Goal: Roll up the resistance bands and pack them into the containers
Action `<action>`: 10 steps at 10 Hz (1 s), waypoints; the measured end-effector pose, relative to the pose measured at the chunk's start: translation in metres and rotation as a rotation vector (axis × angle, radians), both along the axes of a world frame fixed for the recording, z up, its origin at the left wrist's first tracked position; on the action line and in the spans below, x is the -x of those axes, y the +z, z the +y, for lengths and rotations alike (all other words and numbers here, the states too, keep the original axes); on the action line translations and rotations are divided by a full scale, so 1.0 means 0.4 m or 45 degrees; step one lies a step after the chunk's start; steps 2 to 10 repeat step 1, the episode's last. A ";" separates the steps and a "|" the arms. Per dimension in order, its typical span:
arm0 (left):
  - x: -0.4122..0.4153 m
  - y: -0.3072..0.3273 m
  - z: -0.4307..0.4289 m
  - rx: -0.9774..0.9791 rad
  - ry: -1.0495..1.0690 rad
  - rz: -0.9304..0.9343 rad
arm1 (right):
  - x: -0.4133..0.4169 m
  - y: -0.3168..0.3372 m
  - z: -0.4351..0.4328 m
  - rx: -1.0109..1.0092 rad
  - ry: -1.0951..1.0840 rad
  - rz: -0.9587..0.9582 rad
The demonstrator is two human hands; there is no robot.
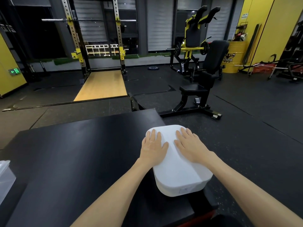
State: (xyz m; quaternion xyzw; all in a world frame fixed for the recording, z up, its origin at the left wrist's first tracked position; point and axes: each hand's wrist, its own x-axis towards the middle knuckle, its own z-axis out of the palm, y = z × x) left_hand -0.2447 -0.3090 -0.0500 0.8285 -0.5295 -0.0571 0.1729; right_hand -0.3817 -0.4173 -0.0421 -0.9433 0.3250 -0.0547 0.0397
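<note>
A white lidded container (177,171) sits at the right edge of the black table (73,153). My left hand (153,147) lies flat on the left half of its lid, fingers straight. My right hand (191,145) presses flat on the right half of the lid, fingers spread. Whatever is inside the container is hidden by the lid. No resistance band is visible on the table.
A clear plastic container (5,179) stands at the table's left edge. Beyond the table are a black exercise seat machine (203,86), a squat rack (98,46) over a wooden platform, and a yellow drum (233,56) at the back right.
</note>
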 end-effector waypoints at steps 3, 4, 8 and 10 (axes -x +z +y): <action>-0.017 0.046 0.021 0.255 0.028 0.077 | -0.006 0.022 0.002 0.093 -0.033 0.012; -0.017 0.046 0.021 0.255 0.028 0.077 | -0.006 0.022 0.002 0.093 -0.033 0.012; -0.017 0.046 0.021 0.255 0.028 0.077 | -0.006 0.022 0.002 0.093 -0.033 0.012; -0.017 0.046 0.021 0.255 0.028 0.077 | -0.006 0.022 0.002 0.093 -0.033 0.012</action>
